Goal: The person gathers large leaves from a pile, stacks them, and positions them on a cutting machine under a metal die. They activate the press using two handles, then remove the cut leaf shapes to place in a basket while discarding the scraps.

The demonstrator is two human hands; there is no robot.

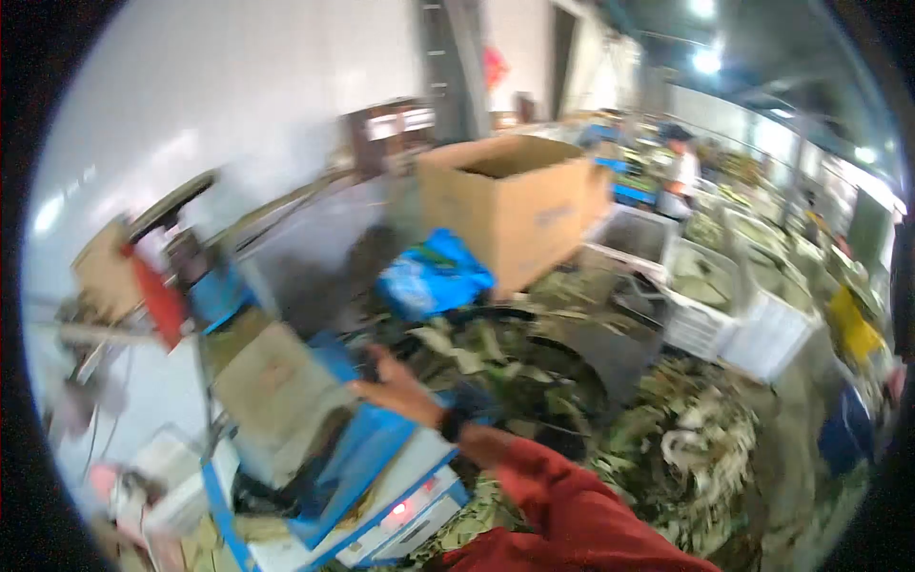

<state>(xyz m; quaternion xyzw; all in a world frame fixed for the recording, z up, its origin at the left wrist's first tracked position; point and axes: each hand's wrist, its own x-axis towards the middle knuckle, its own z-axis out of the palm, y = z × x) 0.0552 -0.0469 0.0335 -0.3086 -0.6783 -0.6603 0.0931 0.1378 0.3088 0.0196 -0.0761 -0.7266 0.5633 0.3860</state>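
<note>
My right hand, in a red sleeve with a dark band at the wrist, reaches left across the middle of the view. Its thumb and fingers are apart, though motion smears them, and I make out nothing held. It is over or close to a blue-edged white machine with small red lights. A worn, tan-grey panel slants up on that machine, left of my fingers. Beyond my wrist, pale green leaves lie in a dark round tub. My left hand is out of view.
A blue plastic bag lies before a large open cardboard box. White crates, some holding leaves, stand at the right. Loose leaves cover the floor nearby. Farther back is another person.
</note>
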